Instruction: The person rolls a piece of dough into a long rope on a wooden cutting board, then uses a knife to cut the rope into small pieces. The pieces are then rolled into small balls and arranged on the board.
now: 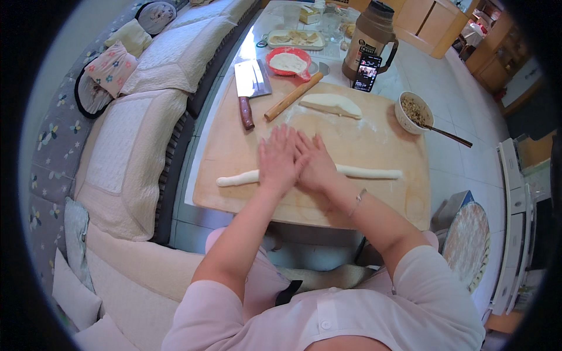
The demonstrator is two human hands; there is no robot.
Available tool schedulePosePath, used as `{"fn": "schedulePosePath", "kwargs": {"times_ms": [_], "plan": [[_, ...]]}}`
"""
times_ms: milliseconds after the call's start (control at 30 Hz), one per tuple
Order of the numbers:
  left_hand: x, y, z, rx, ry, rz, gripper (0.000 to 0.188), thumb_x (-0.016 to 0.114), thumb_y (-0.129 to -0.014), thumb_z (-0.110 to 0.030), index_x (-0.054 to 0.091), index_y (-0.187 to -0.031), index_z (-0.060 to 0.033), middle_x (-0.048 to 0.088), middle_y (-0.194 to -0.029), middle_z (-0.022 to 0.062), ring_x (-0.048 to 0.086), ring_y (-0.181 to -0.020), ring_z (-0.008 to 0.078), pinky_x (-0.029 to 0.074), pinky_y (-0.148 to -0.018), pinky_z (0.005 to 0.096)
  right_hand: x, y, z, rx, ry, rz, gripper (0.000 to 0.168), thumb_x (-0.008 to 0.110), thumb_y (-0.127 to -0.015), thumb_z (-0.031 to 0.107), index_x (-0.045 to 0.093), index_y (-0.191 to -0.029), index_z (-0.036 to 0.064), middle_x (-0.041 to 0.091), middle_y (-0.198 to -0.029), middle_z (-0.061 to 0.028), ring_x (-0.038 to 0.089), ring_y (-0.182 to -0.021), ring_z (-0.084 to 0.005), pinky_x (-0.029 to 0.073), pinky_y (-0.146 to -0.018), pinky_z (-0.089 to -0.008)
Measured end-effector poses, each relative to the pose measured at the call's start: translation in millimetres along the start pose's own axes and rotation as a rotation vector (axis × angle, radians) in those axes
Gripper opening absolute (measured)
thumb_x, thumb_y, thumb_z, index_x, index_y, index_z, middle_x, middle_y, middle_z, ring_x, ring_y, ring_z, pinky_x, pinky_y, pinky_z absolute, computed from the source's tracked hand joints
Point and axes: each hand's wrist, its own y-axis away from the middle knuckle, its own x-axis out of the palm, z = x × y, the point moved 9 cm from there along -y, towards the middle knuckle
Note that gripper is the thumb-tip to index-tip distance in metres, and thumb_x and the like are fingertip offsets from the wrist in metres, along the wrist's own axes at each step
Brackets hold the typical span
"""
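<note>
A long rope of white dough (369,172) lies crosswise on the wooden board (232,145), near its front edge. Over the middle of the rope my left hand (278,160) rests palm down, fingers extended. My right hand (317,163) lies flat beside it, also palm down, and the two hands touch or overlap at the thumbs. They hide the rope's middle; both its ends show. Beyond my fingertips sits a flat half-round slab of dough (333,104). A wooden rolling pin (294,97) and a cleaver (249,87) with a brown handle lie to its left.
A red bowl of flour (287,62) stands behind the rolling pin. A big brown thermos (366,39) has a phone (368,73) propped against it. At the board's right is a bowl of filling (413,112) with chopsticks (448,135). A floured round tray (465,245) stands lower right.
</note>
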Motion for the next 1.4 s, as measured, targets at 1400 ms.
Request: {"fn": "schedulePosePath", "kwargs": {"times_ms": [1400], "plan": [[-2.2,-8.1,46.6,-0.176,-0.303,0.145,0.073,0.046,-0.091,-0.055,0.025,-0.15,-0.0166,0.018,-0.157,0.007,0.009,-0.146,0.0242,0.008,-0.115,0.054,-21.4,50.3,-111.9,0.341,0.201,0.099,0.071,0.047,-0.089,0.055,0.033,-0.146,0.014,0.025,-0.154,-0.0135,0.02,-0.143,-0.0307,0.014,-0.113,-0.058]]}}
